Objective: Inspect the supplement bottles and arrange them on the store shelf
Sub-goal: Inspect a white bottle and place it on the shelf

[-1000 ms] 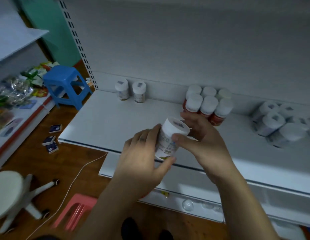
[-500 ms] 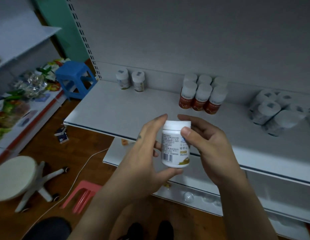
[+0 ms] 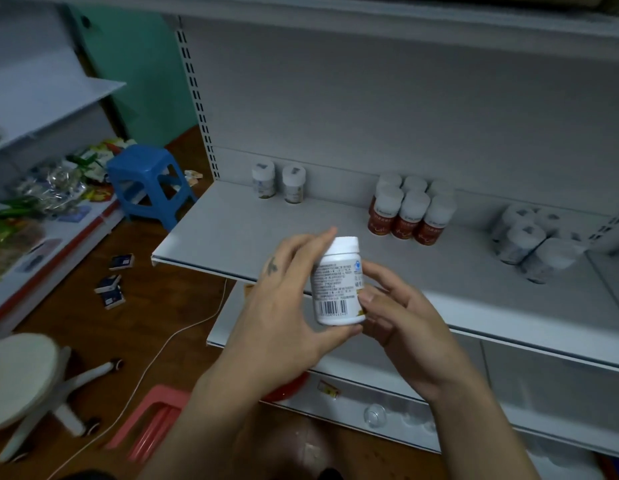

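Small white plastic supplement bottle with barcode label (image 3: 335,289) is upright in mid-air, in front of white metal shelf (image 3: 266,230) edge. Left grip (image 3: 283,299) and right grip (image 3: 401,320) both pinch it with fingertips. Risk: hold looks light, so turning it could drop it onto brown wooden floor (image 3: 76,323).

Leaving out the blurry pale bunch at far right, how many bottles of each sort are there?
Held white bottle: 1
Small white bottles standing at back left: 2
Red-label bottles: 6
Total: 9
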`<act>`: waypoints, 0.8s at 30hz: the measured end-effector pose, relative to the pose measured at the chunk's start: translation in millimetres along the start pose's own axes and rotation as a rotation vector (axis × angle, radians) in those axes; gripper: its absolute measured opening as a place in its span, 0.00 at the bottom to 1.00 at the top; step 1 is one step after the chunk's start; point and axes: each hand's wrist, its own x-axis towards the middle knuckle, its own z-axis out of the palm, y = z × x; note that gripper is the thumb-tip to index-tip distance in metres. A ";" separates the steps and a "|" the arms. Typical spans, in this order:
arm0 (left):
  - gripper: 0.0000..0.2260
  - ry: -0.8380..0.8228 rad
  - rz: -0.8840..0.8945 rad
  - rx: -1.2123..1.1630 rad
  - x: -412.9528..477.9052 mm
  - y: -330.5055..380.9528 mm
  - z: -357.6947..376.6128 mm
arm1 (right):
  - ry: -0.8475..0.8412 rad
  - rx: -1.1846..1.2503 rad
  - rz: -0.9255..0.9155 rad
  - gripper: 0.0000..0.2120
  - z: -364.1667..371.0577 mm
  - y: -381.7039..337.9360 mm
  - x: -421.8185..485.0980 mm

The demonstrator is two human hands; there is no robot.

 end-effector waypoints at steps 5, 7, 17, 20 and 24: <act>0.43 0.021 0.027 -0.002 -12.9 -15.1 -11.9 | 0.035 0.036 0.013 0.21 22.6 15.5 -4.6; 0.42 0.013 0.022 -0.038 -17.6 -23.0 -18.1 | 0.052 0.052 0.005 0.20 30.8 21.8 -6.3; 0.43 -0.085 0.008 0.013 -26.8 -51.2 -35.7 | 0.282 -0.202 -0.064 0.35 69.9 41.4 -2.2; 0.40 -0.079 0.050 -0.018 -25.5 -56.6 -37.5 | 0.300 -0.150 -0.037 0.26 76.4 39.2 -1.1; 0.39 -0.095 0.052 -0.054 -24.2 -60.4 -39.3 | 0.191 0.057 0.078 0.20 78.3 34.0 -0.4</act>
